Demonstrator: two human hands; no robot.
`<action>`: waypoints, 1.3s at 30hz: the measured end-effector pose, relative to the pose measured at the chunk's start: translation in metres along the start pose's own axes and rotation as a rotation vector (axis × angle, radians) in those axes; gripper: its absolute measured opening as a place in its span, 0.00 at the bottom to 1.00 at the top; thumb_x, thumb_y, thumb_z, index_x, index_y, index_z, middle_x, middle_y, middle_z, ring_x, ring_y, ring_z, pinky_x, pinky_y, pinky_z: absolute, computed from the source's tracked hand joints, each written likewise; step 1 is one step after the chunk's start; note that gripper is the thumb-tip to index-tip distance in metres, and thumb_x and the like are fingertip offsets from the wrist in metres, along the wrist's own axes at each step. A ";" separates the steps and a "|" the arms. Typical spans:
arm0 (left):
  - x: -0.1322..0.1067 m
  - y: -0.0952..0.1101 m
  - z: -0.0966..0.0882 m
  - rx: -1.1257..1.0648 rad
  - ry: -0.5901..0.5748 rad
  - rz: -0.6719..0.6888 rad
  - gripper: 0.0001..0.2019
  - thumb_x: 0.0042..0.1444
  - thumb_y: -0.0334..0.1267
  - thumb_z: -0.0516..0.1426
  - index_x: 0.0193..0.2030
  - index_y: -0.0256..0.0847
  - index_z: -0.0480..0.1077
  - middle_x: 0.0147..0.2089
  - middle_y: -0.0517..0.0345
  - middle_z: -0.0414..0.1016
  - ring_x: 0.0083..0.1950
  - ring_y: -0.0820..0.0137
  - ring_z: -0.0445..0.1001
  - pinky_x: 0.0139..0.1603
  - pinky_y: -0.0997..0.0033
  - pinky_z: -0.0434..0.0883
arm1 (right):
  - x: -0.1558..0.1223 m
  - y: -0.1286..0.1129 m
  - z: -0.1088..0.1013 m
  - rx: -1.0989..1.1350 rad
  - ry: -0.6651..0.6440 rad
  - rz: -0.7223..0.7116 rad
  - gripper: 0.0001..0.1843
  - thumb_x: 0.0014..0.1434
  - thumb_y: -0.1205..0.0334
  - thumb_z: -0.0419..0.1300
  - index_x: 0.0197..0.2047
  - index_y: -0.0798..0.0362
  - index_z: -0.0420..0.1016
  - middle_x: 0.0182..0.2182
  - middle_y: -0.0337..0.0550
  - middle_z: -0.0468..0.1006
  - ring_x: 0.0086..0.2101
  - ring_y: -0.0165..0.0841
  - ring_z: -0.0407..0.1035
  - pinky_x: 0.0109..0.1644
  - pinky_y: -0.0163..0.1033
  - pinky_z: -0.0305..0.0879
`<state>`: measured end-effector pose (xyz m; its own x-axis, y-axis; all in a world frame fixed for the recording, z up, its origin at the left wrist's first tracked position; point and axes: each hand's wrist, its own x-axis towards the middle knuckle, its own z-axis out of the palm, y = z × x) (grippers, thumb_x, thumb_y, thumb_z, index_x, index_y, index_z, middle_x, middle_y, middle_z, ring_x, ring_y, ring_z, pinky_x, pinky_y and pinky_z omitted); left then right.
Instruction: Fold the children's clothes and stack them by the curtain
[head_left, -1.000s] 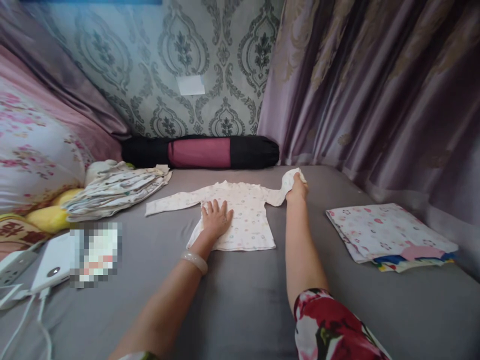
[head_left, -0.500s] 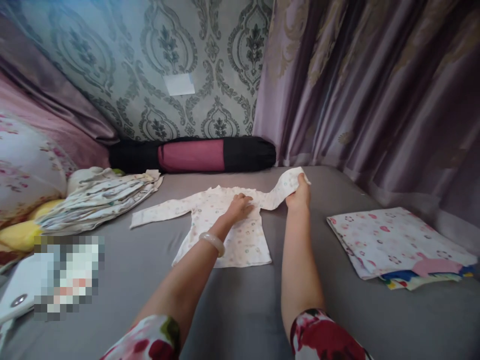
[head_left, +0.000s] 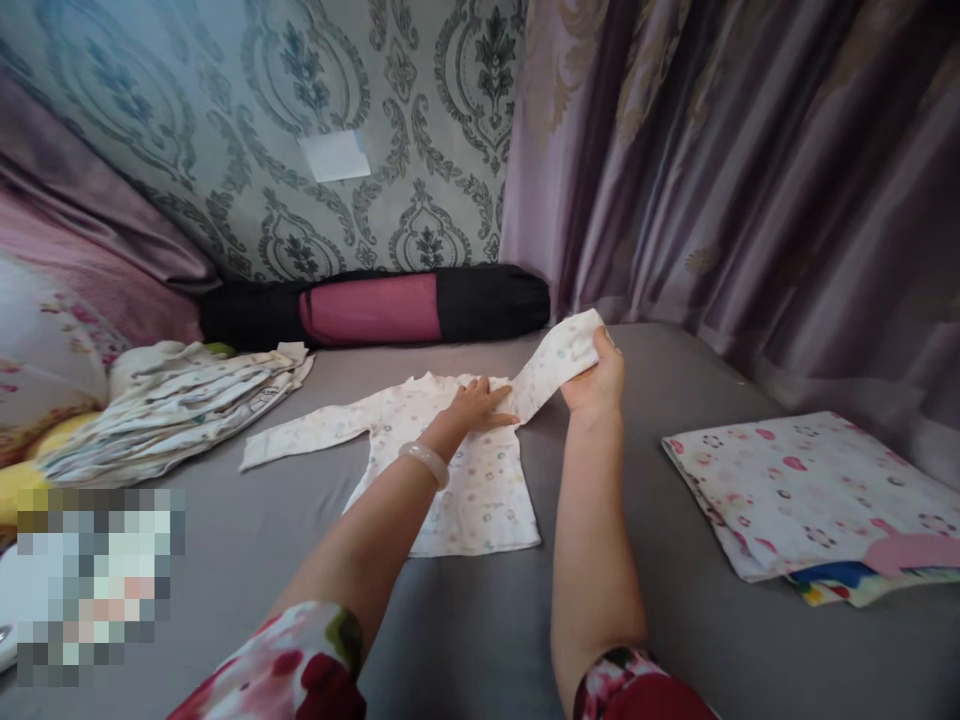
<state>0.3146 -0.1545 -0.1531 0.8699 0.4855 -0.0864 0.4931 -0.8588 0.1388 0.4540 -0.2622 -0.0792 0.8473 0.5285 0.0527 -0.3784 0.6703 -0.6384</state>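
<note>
A small white long-sleeved shirt with a faint print lies spread on the grey bed sheet. My left hand, with a pale bangle on its wrist, rests on the shirt near the right shoulder, its fingers spread. The cuff end of the right sleeve is gripped in my right hand, which holds that sleeve lifted and slanting up from the shoulder. Flat on the sheet, the other sleeve stretches out to the left.
Folded patterned cloths lie at the right. On the left are a pile of light clothes, a floral pillow and a blurred-out patch. Against the wall lies a black and maroon roll; purple curtains hang behind.
My right hand has raised the sleeve a little, pulling it straighter and steeper. My left hand's fingers have spread at the shoulder. The view has shifted slightly to the right.
</note>
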 end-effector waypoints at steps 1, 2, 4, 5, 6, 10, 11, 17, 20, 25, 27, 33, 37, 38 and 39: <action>0.002 0.000 -0.003 -0.015 -0.032 -0.006 0.39 0.54 0.67 0.51 0.69 0.52 0.54 0.61 0.40 0.61 0.62 0.45 0.62 0.58 0.47 0.60 | -0.002 0.000 0.003 0.012 -0.013 0.017 0.10 0.59 0.58 0.55 0.38 0.52 0.76 0.36 0.43 0.81 0.46 0.35 0.74 0.52 0.43 0.70; 0.005 -0.001 -0.006 -0.039 -0.067 -0.015 0.41 0.53 0.67 0.52 0.69 0.52 0.53 0.62 0.39 0.60 0.62 0.44 0.62 0.58 0.48 0.60 | -0.003 0.000 0.005 0.021 -0.025 0.031 0.11 0.60 0.58 0.55 0.38 0.52 0.76 0.36 0.43 0.81 0.45 0.34 0.74 0.52 0.43 0.70; 0.010 -0.002 -0.012 -0.106 -0.132 -0.043 0.45 0.48 0.68 0.55 0.70 0.53 0.52 0.66 0.40 0.58 0.63 0.44 0.62 0.59 0.49 0.61 | -0.005 0.001 0.008 0.028 -0.048 0.053 0.10 0.59 0.59 0.55 0.39 0.52 0.76 0.35 0.42 0.81 0.45 0.34 0.75 0.52 0.43 0.70; 0.013 -0.002 -0.015 -0.142 -0.159 -0.063 0.47 0.45 0.69 0.57 0.70 0.54 0.52 0.67 0.40 0.56 0.63 0.43 0.63 0.59 0.50 0.61 | -0.006 0.002 0.009 0.031 -0.058 0.063 0.10 0.59 0.59 0.55 0.40 0.52 0.76 0.35 0.41 0.81 0.44 0.34 0.75 0.52 0.43 0.70; 0.016 -0.001 -0.019 -0.172 -0.184 -0.087 0.49 0.42 0.69 0.59 0.70 0.54 0.52 0.69 0.41 0.55 0.63 0.43 0.63 0.58 0.50 0.62 | -0.006 0.003 0.011 0.038 -0.067 0.075 0.10 0.59 0.60 0.56 0.40 0.52 0.76 0.35 0.41 0.81 0.44 0.34 0.75 0.52 0.43 0.71; 0.025 0.004 -0.032 -0.208 -0.252 -0.150 0.55 0.31 0.66 0.65 0.68 0.53 0.55 0.70 0.39 0.53 0.63 0.40 0.64 0.56 0.48 0.66 | -0.009 0.008 0.018 0.082 -0.082 0.151 0.10 0.58 0.63 0.55 0.41 0.53 0.76 0.34 0.41 0.81 0.42 0.34 0.76 0.51 0.44 0.72; 0.027 0.005 -0.034 -0.202 -0.267 -0.149 0.55 0.30 0.65 0.66 0.68 0.53 0.55 0.70 0.39 0.53 0.62 0.40 0.64 0.55 0.48 0.66 | -0.010 0.009 0.020 0.086 -0.084 0.171 0.10 0.58 0.63 0.55 0.41 0.53 0.76 0.34 0.41 0.82 0.41 0.34 0.76 0.51 0.45 0.72; 0.028 0.007 -0.032 -0.242 -0.260 -0.112 0.54 0.34 0.60 0.66 0.69 0.47 0.54 0.70 0.38 0.53 0.64 0.42 0.63 0.57 0.52 0.66 | -0.014 0.018 0.029 0.093 -0.098 0.229 0.09 0.58 0.63 0.57 0.41 0.53 0.76 0.33 0.41 0.81 0.39 0.33 0.77 0.50 0.44 0.73; 0.018 0.002 -0.023 -0.303 -0.166 -0.060 0.52 0.39 0.57 0.65 0.70 0.44 0.51 0.68 0.38 0.56 0.64 0.46 0.63 0.59 0.54 0.65 | -0.016 0.023 0.032 0.090 -0.105 0.250 0.09 0.58 0.63 0.57 0.41 0.53 0.76 0.33 0.41 0.82 0.39 0.34 0.77 0.50 0.44 0.73; -0.017 -0.021 -0.002 -0.651 0.155 -0.198 0.39 0.52 0.45 0.61 0.68 0.37 0.54 0.59 0.40 0.66 0.53 0.59 0.73 0.54 0.62 0.70 | -0.020 0.039 0.039 0.060 -0.120 0.241 0.11 0.57 0.62 0.59 0.43 0.53 0.76 0.34 0.40 0.82 0.39 0.33 0.77 0.50 0.42 0.73; -0.036 -0.033 0.007 -0.845 0.270 -0.369 0.33 0.55 0.44 0.60 0.65 0.35 0.58 0.53 0.42 0.71 0.47 0.62 0.75 0.49 0.64 0.72 | -0.023 0.051 0.044 0.035 -0.094 0.238 0.11 0.56 0.61 0.60 0.43 0.53 0.76 0.33 0.40 0.82 0.39 0.33 0.77 0.49 0.42 0.74; -0.086 -0.061 0.024 -1.406 0.570 -0.605 0.16 0.59 0.37 0.56 0.53 0.32 0.67 0.40 0.49 0.75 0.37 0.71 0.77 0.40 0.72 0.74 | -0.040 0.103 0.053 -0.223 0.021 0.198 0.12 0.56 0.57 0.59 0.42 0.53 0.75 0.34 0.39 0.81 0.38 0.32 0.76 0.45 0.40 0.74; -0.095 -0.066 0.025 -1.595 0.666 -0.590 0.16 0.58 0.37 0.59 0.52 0.35 0.68 0.39 0.51 0.76 0.36 0.73 0.78 0.44 0.70 0.75 | -0.058 0.128 0.043 -0.743 -0.090 -0.018 0.12 0.56 0.55 0.59 0.39 0.51 0.78 0.37 0.42 0.80 0.46 0.36 0.72 0.54 0.42 0.67; -0.095 -0.066 0.025 -1.610 0.671 -0.581 0.17 0.58 0.38 0.59 0.52 0.36 0.68 0.39 0.51 0.76 0.37 0.73 0.78 0.45 0.69 0.75 | -0.061 0.132 0.040 -0.879 -0.132 -0.081 0.12 0.56 0.55 0.58 0.39 0.51 0.79 0.37 0.42 0.80 0.47 0.36 0.71 0.56 0.43 0.65; -0.094 -0.066 0.024 -1.621 0.672 -0.569 0.17 0.58 0.39 0.60 0.53 0.36 0.68 0.39 0.52 0.76 0.37 0.73 0.78 0.45 0.69 0.75 | -0.064 0.135 0.038 -0.991 -0.177 -0.125 0.13 0.57 0.56 0.58 0.40 0.51 0.79 0.37 0.43 0.80 0.48 0.37 0.70 0.58 0.44 0.63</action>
<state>0.2002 -0.1476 -0.1774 0.2711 0.9503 -0.1530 -0.1390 0.1959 0.9707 0.3343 -0.1860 -0.1401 0.7616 0.6078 0.2247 0.2574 0.0344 -0.9657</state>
